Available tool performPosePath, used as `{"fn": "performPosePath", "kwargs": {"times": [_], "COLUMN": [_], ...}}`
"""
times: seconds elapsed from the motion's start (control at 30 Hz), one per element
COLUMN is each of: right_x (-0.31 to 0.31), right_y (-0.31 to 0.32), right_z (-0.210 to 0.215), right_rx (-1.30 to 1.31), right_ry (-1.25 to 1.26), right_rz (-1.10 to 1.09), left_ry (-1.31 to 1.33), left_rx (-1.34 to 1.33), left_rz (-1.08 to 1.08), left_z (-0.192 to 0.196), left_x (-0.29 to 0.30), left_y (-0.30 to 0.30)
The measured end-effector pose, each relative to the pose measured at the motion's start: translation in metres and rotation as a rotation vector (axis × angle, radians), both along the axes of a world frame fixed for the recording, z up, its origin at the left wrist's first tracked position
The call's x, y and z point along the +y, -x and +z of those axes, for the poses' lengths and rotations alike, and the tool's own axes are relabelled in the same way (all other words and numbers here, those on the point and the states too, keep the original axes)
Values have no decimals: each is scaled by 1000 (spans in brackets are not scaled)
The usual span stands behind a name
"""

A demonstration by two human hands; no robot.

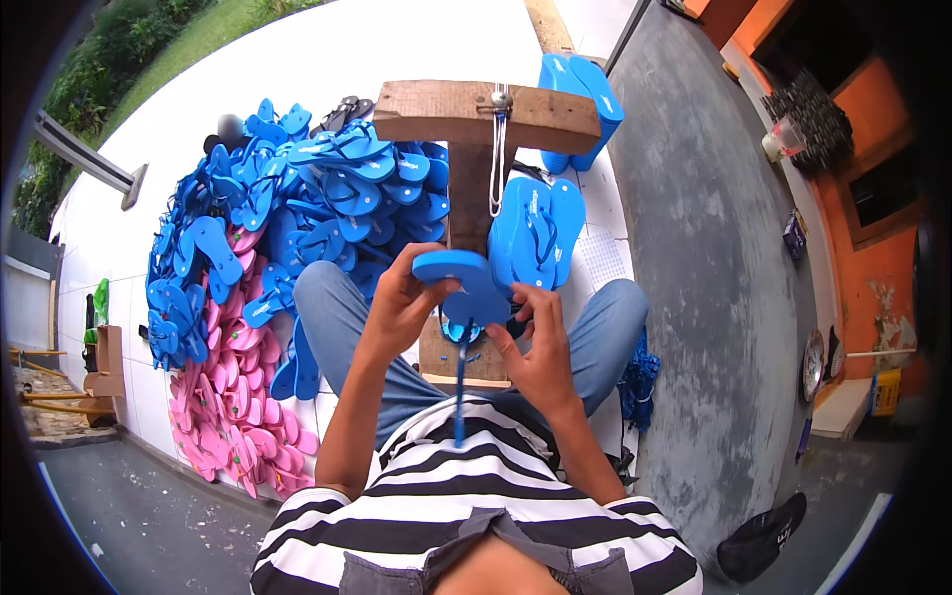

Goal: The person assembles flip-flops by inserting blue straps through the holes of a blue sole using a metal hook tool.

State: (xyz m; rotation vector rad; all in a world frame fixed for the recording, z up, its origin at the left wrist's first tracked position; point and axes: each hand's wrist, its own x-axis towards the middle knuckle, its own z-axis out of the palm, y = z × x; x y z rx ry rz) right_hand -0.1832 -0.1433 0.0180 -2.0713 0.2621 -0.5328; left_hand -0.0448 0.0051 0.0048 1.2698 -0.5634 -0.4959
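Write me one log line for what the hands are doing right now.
left hand: grips blue foam sandal sole | right hand: at its blue strap | behind: wooden T-shaped stand | left: blue and pink sandal pile

Blue sandal heap point(297, 198), pink sandal heap point(233, 397), wooden T-stand point(476, 114).

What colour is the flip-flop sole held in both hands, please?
Blue, clearest in the head view: sole.

Left hand point(402, 302) and right hand point(535, 347) grip a blue sandal sole point(461, 283) above a wooden T-shaped stand point(466, 149); a blue strap point(460, 382) hangs from the sole. Blue sandals point(297, 208) and pink sandals point(228, 397) lie heaped along the white floor's point(416, 40) left edge.
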Motion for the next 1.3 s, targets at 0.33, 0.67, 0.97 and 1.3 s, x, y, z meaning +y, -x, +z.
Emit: {"fn": "performPosePath", "kwargs": {"times": [0.33,0.67,0.97,1.3], "right_x": [-20,-20,-20,-12], "right_y": [-52,-71,-108,-120], "right_z": [31,43,41,-10], "right_rx": [-417,-578,-498,-287], "right_ry": [153,49,28,-411], "right_rz": [-67,-127,-334,-235], "left_ry": [232,322,-326,18], "left_rx": [-767,-714,-982,-903], "left_rz": [54,141,511,696], "left_z": [37,61,95,73], "left_x": [-30,-47,-72,-51], "left_y": [-20,-33,-57,-65]}}
